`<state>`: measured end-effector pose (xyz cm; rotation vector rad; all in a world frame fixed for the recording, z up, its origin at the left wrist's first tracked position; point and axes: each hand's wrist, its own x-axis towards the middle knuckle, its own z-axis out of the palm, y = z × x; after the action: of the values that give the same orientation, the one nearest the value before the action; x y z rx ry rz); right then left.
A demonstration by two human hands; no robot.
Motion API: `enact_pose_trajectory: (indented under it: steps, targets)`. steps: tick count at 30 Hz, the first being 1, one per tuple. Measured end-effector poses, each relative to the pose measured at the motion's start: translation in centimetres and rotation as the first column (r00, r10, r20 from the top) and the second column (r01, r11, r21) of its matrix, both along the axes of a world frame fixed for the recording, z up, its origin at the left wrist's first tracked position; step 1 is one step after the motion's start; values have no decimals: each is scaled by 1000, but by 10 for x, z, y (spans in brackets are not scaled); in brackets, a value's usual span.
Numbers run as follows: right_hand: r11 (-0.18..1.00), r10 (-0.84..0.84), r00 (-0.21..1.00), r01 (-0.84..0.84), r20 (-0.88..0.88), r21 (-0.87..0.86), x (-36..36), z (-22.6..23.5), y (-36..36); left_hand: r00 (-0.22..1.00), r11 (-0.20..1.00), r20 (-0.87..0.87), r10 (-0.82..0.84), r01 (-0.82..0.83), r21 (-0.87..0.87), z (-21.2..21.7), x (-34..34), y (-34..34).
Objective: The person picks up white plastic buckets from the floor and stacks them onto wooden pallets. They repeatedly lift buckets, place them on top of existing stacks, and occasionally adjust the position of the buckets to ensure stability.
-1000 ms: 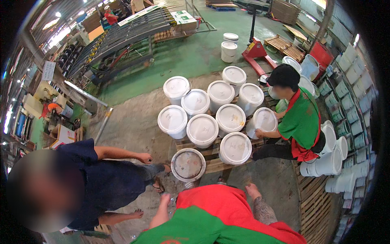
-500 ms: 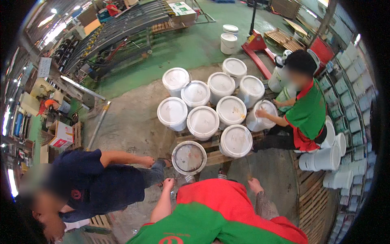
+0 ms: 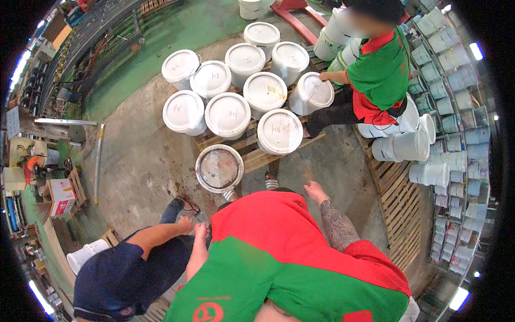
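Observation:
My left hand point(image 3: 200, 231) is closed, fingers curled in, beside the hand point(image 3: 185, 225) of a person in a dark navy shirt. Whether it grips anything small, I cannot make out. Out to the other side, my right hand point(image 3: 315, 191) hangs over the concrete, fingers loosely curled, with nothing visible in it. Closest in front of my striped sandals is a pail point(image 3: 219, 168) with a stained, dark-smeared lid. Beyond it, several white lidded pails point(image 3: 227, 115) stand upright on a wooden pallet point(image 3: 255, 160). Neither hand touches a pail.
A co-worker in green and red point(image 3: 378, 70) crouches at the right, one hand on a pail point(image 3: 311, 94). Stacked white pails point(image 3: 399, 146) stand on a slatted pallet point(image 3: 402, 214) beside filled shelves point(image 3: 475, 139). A red pallet jack point(image 3: 295, 19) and roller conveyor point(image 3: 102, 27) lie farther off.
My view has shifted, so the pails sit higher and farther left. My left hand and the navy-shirted person's hand have come together. The crouching co-worker's hand has shifted on the pail.

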<state>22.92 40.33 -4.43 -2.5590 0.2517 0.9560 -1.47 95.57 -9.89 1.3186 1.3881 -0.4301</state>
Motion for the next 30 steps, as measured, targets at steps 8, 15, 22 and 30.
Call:
enact_pose_trajectory:
  steps: [8, 15, 22, 30]
  targets:
    - [994, 23, 996, -31, 81, 104, -7, -6, -9, 989, 997, 131, -69, 66, 31, -11, 73, 2]
    - [998, -67, 998, 67, 9, 14, -2, 5, -5, 967, 962, 67, -246, 236, 134, -1, 96, -1]
    - [998, -24, 1000, 25, -20, 58, 4, 5, -3, 994, 995, 62, -95, 94, 17, -19, 53, 9]
    - [997, 81, 996, -82, -39, -15, 37, 15, 2, 999, 1000, -53, -4, 3, -13, -13, 18, -10]
